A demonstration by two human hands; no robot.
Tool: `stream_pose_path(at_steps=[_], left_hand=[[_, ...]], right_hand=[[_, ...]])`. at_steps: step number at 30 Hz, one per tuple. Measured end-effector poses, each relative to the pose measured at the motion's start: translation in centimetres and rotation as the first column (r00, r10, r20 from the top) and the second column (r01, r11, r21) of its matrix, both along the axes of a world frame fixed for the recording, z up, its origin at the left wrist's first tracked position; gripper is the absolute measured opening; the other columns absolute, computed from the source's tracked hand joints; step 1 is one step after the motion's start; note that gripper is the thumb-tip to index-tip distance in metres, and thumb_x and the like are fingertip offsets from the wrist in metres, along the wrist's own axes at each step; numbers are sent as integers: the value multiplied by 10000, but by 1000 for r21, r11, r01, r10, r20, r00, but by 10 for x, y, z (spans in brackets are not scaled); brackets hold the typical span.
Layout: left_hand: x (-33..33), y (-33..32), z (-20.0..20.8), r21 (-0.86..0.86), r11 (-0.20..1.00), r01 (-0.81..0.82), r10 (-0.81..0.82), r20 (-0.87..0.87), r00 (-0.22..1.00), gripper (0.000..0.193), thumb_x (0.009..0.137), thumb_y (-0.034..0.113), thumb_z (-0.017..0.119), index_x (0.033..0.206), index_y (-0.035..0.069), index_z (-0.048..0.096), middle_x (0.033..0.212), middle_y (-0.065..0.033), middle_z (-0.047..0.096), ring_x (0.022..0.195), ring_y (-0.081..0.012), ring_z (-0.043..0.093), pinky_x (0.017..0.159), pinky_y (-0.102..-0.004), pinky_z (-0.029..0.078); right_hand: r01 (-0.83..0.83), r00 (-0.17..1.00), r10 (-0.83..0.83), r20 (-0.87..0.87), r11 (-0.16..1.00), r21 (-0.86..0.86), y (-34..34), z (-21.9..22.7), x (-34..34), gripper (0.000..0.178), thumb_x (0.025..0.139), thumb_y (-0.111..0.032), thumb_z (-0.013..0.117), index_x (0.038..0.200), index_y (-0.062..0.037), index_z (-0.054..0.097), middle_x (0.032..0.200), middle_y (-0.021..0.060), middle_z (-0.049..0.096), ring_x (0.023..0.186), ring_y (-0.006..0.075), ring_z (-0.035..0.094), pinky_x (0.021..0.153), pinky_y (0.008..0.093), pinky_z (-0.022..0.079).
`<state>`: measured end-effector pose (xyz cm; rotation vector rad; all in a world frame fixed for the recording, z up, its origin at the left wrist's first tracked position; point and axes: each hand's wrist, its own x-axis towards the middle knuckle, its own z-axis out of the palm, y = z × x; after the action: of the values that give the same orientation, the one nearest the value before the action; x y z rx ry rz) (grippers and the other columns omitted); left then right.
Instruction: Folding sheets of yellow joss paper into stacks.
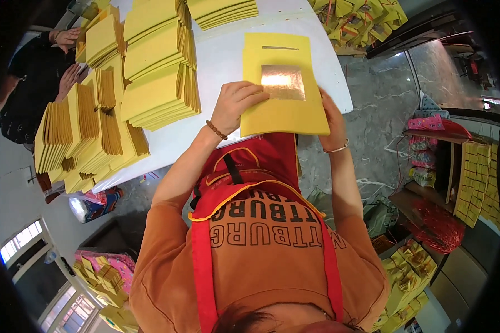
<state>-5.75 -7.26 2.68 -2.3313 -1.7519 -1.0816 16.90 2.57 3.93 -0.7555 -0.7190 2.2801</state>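
Observation:
A pad of yellow paper (286, 119) is held over the near right part of the white table, just beyond my red apron. It has a shiny copper-gold foil square (291, 83) in its middle and a narrow slit near the far edge. My left hand (236, 105) grips its left edge, fingers lying across the top and reaching the foil. Around the right edge my right hand (332, 116) is wrapped; most of its fingers are hidden behind the paper. A beaded bracelet is on my left wrist, a bangle on the right.
Stacks of folded yellow paper (158, 94) cover the left of the white table (222, 50). Another person's hands (69, 77) rest by those stacks at far left. More yellow bundles (361, 19) lie beyond the table, and a shelf (453, 172) stands at right.

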Motion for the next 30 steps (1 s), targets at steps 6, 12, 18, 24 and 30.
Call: stream_pose_path(at_steps=[6,12,18,24,30], left_hand=[[7,-9,-1,-79,997,-1,13,148,989,259,762,201,561,1005,125,613,1013,-10,594,960,-215,524,827,-337,367],[2,-7,1,-168,984,56,-9,266,964,238,783,210,571,986,93,615,887,-63,613,844,-223,558,757,-338,403],[2,16,-8,-640,767,-47,541,605,584,255,817,255,562,932,29,593,659,-117,588,611,-221,570,570,-337,424],[2,26,-26,-626,771,-120,587,623,518,263,802,218,563,923,-15,559,665,-115,593,617,-227,572,582,-339,435],[5,32,-19,-611,776,-156,595,625,506,425,773,165,593,1135,16,426,709,-136,619,624,-248,592,587,-345,449]], right_hand=[[-442,777,-544,315,-117,889,7,-5,21,417,812,-66,556,1220,-50,468,1218,119,497,1058,215,512,859,306,432],[-389,820,-198,536,494,777,9,-21,21,219,831,-136,588,1015,-18,588,878,86,642,816,155,599,723,259,456],[-280,722,-294,626,704,653,15,-24,-6,229,859,-185,563,985,6,569,777,82,630,650,115,565,601,258,447],[-251,662,-399,634,680,689,23,-35,-16,252,825,-189,597,1001,-15,551,695,82,619,598,140,574,561,276,446],[-220,543,-545,639,642,735,14,-25,-27,318,817,-140,599,1100,-46,489,599,28,527,551,89,474,512,247,383]])
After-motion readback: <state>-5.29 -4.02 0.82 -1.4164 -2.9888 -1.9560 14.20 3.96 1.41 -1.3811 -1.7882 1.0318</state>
